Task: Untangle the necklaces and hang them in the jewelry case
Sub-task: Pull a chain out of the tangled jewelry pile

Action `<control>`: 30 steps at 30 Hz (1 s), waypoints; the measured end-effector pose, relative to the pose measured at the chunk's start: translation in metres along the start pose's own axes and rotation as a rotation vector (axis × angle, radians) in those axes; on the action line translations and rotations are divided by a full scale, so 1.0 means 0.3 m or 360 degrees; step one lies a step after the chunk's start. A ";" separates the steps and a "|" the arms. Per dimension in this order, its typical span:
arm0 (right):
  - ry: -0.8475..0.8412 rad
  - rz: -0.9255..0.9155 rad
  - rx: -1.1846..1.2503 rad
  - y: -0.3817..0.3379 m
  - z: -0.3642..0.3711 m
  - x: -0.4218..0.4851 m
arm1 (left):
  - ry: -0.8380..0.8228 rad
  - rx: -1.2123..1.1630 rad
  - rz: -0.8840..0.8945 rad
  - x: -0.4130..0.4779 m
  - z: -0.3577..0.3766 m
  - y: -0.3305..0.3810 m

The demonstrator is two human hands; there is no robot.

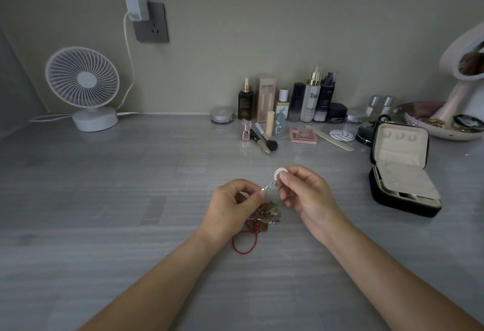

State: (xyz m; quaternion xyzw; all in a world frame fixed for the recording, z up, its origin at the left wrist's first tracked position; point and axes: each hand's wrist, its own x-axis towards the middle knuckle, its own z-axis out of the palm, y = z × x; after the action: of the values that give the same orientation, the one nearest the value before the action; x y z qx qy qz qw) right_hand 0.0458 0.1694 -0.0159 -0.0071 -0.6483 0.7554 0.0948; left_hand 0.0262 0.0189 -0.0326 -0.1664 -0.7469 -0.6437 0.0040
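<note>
A tangled heap of gold and silver necklaces (267,213) lies on the grey table (131,199), with a red cord (245,243) looping out below it. My left hand (230,207) pinches a thin silver chain (268,186) just above the heap. My right hand (306,194) grips the same chain's round white pendant (279,174) between thumb and fingers. The chain stretches short and taut between both hands. The black jewelry case (403,171) stands open at the right, lid upright with beige lining.
A white desk fan (83,87) stands at the back left, its cable running to a wall socket (150,23). Cosmetic bottles (293,100), brushes and a pink palette (303,135) crowd the back centre. A mirror on a dish (445,124) sits at the far right.
</note>
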 end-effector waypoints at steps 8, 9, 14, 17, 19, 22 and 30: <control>0.0337 0.0045 0.0441 -0.042 -0.031 0.008 | 0.0094 -0.0520 -0.0230 -0.002 -0.021 0.041; 0.0365 0.0041 0.0488 -0.049 -0.036 0.011 | 0.0103 -0.0581 -0.0258 0.001 -0.025 0.041; 0.0448 -0.0049 0.0718 -0.095 -0.079 0.028 | 0.0092 -0.0636 -0.0226 0.011 -0.052 0.035; 0.0393 -0.0132 0.0795 -0.121 -0.096 0.028 | 0.0102 -0.0515 -0.0164 0.017 -0.064 0.038; 0.0350 -0.0202 0.0787 -0.138 -0.104 0.023 | 0.0140 -0.0484 -0.0153 0.018 -0.068 0.045; 0.0323 -0.0256 0.0743 -0.154 -0.108 0.014 | 0.0205 -0.0498 -0.0151 0.017 -0.075 0.054; 0.0098 -0.0145 0.0432 -0.261 -0.107 0.048 | 0.0065 -0.0238 -0.0114 0.039 -0.085 0.100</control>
State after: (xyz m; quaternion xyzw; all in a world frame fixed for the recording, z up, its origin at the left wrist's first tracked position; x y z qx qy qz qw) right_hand 0.0465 0.2140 0.0573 0.0121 -0.5367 0.8304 0.1490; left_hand 0.0175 0.0007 0.0033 -0.1262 -0.7021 -0.7007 -0.0164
